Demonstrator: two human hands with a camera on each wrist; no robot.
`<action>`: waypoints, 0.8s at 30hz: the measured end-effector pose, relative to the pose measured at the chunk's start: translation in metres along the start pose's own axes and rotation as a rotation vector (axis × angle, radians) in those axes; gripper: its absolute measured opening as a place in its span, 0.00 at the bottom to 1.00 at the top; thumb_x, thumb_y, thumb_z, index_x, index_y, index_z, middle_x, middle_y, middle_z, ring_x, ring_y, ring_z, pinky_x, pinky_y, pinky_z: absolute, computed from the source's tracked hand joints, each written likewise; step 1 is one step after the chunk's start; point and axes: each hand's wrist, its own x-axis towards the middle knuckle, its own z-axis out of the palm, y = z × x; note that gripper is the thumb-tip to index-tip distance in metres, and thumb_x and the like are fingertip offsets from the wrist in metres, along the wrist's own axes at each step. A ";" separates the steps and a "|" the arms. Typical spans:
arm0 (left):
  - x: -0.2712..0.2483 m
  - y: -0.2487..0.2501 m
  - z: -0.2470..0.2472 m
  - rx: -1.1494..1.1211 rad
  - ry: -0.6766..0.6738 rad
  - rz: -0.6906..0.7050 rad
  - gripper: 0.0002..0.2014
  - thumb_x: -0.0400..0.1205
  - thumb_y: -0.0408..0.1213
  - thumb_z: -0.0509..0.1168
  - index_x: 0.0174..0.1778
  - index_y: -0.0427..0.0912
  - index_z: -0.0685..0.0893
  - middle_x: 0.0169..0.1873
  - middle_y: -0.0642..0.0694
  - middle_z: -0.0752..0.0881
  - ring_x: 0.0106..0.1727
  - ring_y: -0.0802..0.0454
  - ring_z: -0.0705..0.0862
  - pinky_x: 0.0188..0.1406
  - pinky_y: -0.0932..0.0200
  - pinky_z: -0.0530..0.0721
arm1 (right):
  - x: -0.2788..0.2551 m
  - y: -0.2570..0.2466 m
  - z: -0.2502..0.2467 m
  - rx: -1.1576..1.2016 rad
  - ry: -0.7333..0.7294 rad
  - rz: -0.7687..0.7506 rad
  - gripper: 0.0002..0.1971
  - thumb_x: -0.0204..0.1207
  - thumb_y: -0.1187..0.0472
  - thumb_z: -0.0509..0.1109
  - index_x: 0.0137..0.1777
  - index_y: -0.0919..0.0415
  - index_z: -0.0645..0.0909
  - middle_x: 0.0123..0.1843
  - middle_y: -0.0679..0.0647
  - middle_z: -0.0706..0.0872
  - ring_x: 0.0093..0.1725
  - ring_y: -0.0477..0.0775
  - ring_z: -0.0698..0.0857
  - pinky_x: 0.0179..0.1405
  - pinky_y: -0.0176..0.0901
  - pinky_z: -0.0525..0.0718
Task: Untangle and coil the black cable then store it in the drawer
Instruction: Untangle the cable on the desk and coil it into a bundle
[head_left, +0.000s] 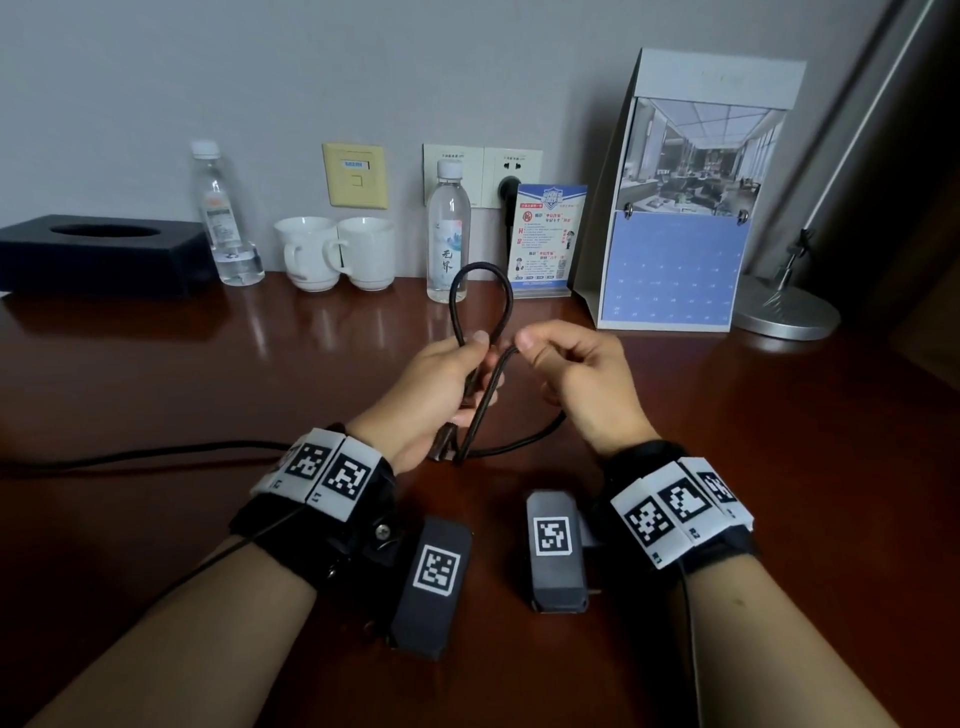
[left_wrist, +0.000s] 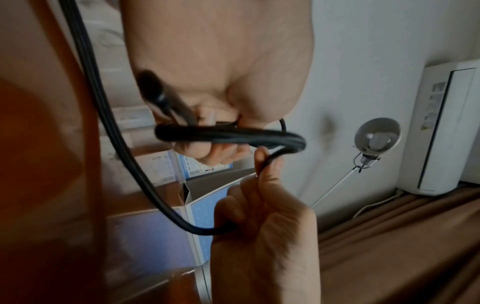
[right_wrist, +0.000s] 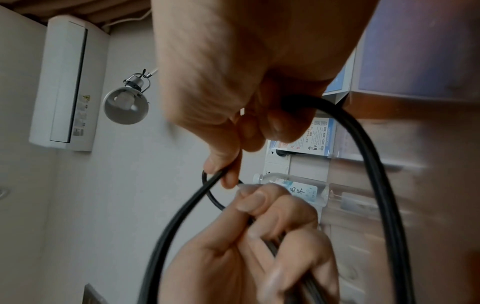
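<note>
Both hands hold the black cable (head_left: 482, 291) above the dark wooden desk (head_left: 753, 426). My left hand (head_left: 462, 374) grips it in a fist, and one loop stands up above the thumb. My right hand (head_left: 550, 358) pinches the strand beside that loop, thumb against forefinger. From there the cable drops between the hands and curves along the desk under the right hand. In the left wrist view the cable (left_wrist: 228, 135) crosses the left hand (left_wrist: 221, 72) and runs into the right hand (left_wrist: 259, 226). A long arc of cable (right_wrist: 376, 174) shows in the right wrist view. No drawer is in view.
Along the wall stand a black tissue box (head_left: 104, 249), two water bottles (head_left: 215, 213) (head_left: 448, 228), two white cups (head_left: 337, 252), a notice card (head_left: 548, 239), a desk calendar (head_left: 680, 208) and a lamp base (head_left: 784, 312). A dark cord (head_left: 130, 458) lies on the desk at left.
</note>
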 end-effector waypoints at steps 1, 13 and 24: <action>-0.001 0.000 0.002 -0.014 -0.021 -0.014 0.12 0.89 0.39 0.55 0.41 0.40 0.74 0.25 0.45 0.74 0.21 0.55 0.70 0.13 0.68 0.61 | -0.001 -0.001 0.000 0.009 -0.029 -0.016 0.10 0.79 0.72 0.69 0.39 0.59 0.84 0.20 0.38 0.80 0.21 0.35 0.76 0.26 0.22 0.71; -0.008 0.006 0.001 0.062 -0.377 -0.156 0.17 0.73 0.60 0.70 0.28 0.51 0.82 0.25 0.51 0.64 0.20 0.60 0.59 0.19 0.66 0.56 | 0.004 0.007 0.006 -0.014 0.085 0.018 0.10 0.75 0.66 0.75 0.51 0.53 0.82 0.32 0.59 0.74 0.35 0.52 0.78 0.44 0.40 0.80; -0.013 0.004 -0.003 0.267 -0.274 0.009 0.05 0.87 0.28 0.58 0.54 0.33 0.68 0.19 0.43 0.80 0.16 0.49 0.80 0.12 0.66 0.72 | 0.003 0.007 0.008 0.029 0.001 0.098 0.16 0.77 0.61 0.74 0.64 0.60 0.80 0.38 0.52 0.84 0.41 0.42 0.85 0.51 0.34 0.82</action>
